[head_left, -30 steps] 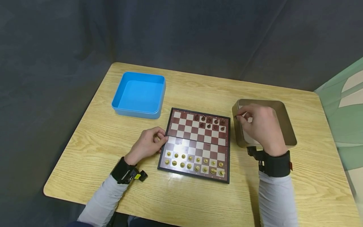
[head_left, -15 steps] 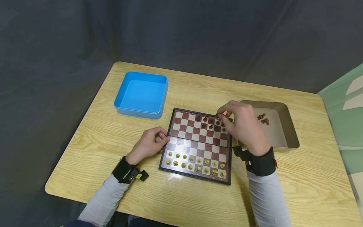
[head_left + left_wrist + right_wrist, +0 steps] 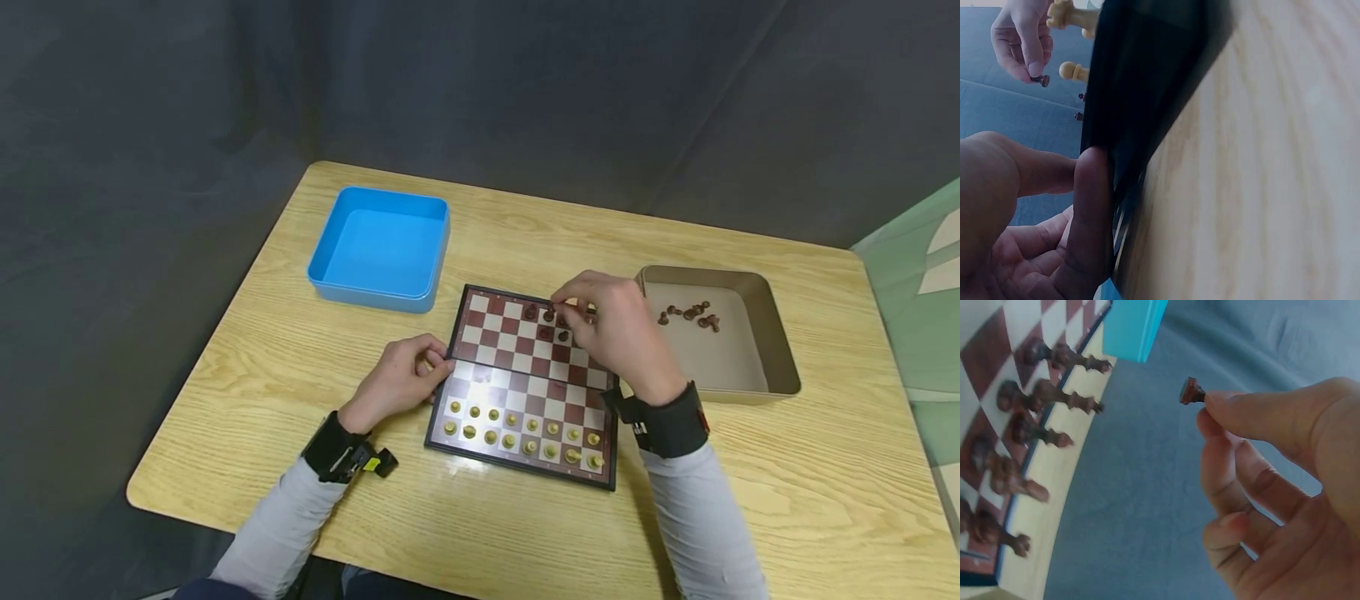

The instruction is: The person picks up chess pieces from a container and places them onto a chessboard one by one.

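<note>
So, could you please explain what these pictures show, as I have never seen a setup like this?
Of course. There is no robot here, just a person's two bare hands. The wide picture comes from a camera worn on the head, looking down; the two close ones come from cameras on the wrists.

On the wooden table lie a chessboard, a blue box and a tan box. The board carries light pieces and dark ones; more dark pieces lie in the tan box.

The left hand holds the board's edge. The right hand pinches one small dark piece, clear of the board.
</note>
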Tool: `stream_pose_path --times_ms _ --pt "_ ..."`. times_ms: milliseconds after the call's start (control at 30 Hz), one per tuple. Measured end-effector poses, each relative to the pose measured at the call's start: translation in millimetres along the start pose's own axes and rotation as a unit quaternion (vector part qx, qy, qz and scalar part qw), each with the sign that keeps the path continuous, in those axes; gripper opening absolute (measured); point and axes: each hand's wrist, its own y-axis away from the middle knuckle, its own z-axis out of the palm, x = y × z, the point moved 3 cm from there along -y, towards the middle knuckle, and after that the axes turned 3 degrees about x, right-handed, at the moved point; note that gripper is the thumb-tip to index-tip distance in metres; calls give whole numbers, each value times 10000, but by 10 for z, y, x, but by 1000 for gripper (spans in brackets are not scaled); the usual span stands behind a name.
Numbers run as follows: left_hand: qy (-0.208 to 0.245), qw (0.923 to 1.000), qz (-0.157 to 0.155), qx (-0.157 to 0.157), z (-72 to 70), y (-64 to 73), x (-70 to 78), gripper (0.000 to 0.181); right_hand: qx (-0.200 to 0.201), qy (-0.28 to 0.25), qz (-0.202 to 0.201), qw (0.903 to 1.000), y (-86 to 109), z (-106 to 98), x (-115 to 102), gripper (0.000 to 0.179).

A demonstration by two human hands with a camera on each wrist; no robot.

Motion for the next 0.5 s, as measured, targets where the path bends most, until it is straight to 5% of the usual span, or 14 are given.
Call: stream_pose_path --times_ms 500 --pt "90 10000 -24 -17 1 1 -3 15 -381 10 108 9992 -12 337 57 13"
